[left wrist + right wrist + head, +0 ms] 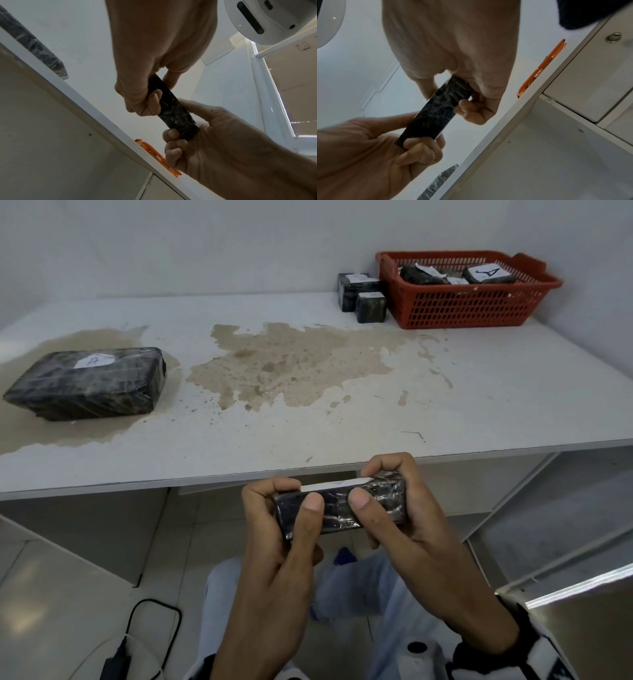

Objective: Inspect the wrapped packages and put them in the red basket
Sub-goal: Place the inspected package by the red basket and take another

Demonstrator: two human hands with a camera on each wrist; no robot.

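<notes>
Both hands hold one small wrapped package (339,510) in front of the body, just short of the near table (308,436) edge and below its level. Left hand (284,529) grips the left end, thumb on the near face and fingers curled round the far side; right hand (397,508) grips the right end the same way. A white label strip lies along the package's upper edge; the mark on it is seen edge-on and not readable. Judged step: inspection of this package, not yet carried to the basket. Red basket (462,292) stands at the far right of the table and already holds at least three dark wrapped packages, one with a label reading "A" (488,273). Left to do, as far as visible: the held package, a large wrapped package (89,381) at the far left of the table with a labelled top, and two small packages (361,297) standing touching each other just beside the basket's left wall. So the job looks roughly half done. Hard to make out: the basket's lower contents are hidden behind its latticed wall, so the count inside is a minimum. The wrist views look up from below the table and show only the underside of the held package (173,109) (436,108), a slice of basket rim, and an edge of the large package; no damage is discernible on the film at this sharpness. Brown staining covers much of the tabletop (291,364); wet or dry cannot be told.
</notes>
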